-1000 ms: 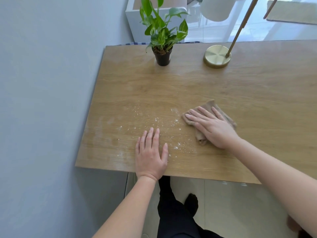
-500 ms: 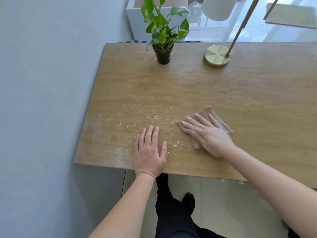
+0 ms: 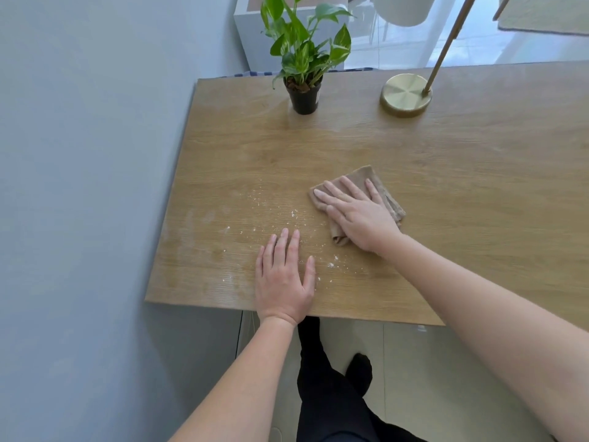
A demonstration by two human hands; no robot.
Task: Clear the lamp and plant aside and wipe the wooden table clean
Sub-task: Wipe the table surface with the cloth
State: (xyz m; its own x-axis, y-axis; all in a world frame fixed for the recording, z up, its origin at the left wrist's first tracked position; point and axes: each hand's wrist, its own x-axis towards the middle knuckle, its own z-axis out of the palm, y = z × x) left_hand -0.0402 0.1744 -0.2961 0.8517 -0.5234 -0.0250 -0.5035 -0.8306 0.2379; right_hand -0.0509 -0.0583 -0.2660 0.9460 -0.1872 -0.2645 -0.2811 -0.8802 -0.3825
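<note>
Right hand [image 3: 360,215] presses flat, fingers straight, on a brown cloth [image 3: 387,199]; left hand [image 3: 283,279] rests open beside what looks like white crumbs [image 3: 294,214].

Bright, soft daylight; sharp focus, wide-angle edge distortion.

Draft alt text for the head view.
Right hand presses a folded brown cloth on a wooden table beside white crumbs; left hand rests flat near the front edge. A potted plant and brass lamp stand at the back.
</note>
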